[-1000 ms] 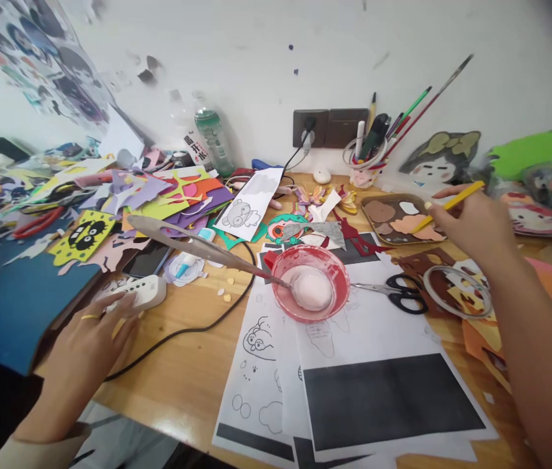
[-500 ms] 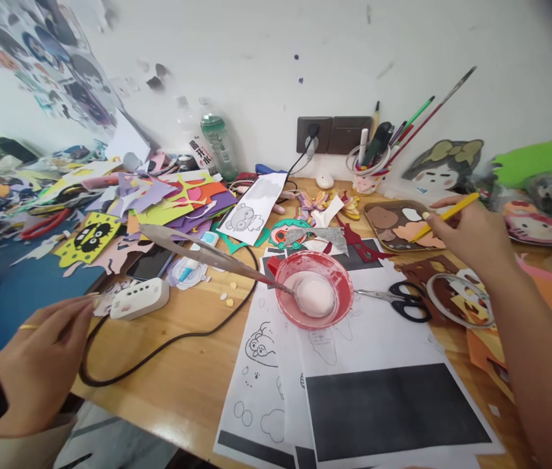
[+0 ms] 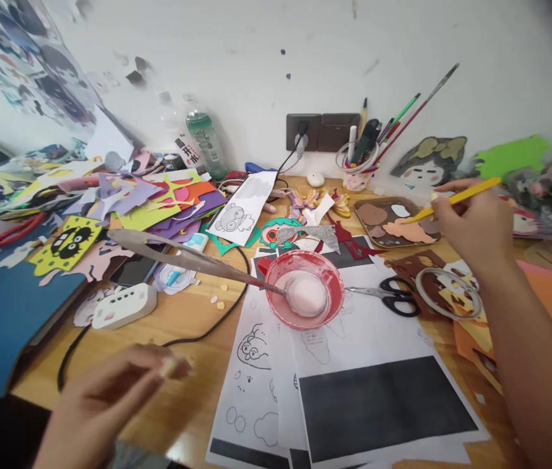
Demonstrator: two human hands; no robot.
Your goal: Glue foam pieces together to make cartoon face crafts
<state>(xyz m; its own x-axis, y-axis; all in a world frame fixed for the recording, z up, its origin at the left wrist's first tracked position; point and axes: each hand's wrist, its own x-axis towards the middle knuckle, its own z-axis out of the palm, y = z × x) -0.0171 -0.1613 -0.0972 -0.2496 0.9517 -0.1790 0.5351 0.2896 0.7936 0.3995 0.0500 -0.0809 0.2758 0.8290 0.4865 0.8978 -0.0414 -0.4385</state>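
Note:
My left hand (image 3: 104, 397), blurred by motion, hovers over the table's front left with fingers and thumb pinched together. Between the fingertips is a small pale cream piece (image 3: 174, 367), too smeared to name surely. On the right, my right hand (image 3: 476, 218) is closed around a thin yellow pointed stick (image 3: 466, 195), like a pencil. Its tip points down over a brown tray (image 3: 382, 243) of brown, peach and white paper cut-outs. In the middle stands a red cup (image 3: 300, 319) of whitish paste, with a long smeared spoon (image 3: 197, 260) leaning out over its left rim.
Black-handled scissors (image 3: 397, 296) and a tape roll (image 3: 444, 296) lie right of the cup. Printed sheets (image 3: 378, 345) spread beneath it. A white power strip (image 3: 126, 305) with a black cable (image 3: 202, 335) lies left. Behind are coloured paper scraps (image 3: 178, 212), bottles (image 3: 204, 137) and a pen holder (image 3: 358, 174).
My left hand has moved right and toward me, away from beside the power strip. My right hand has shifted slightly, and the yellow stick lies at a flatter angle. The view has turned slightly right.

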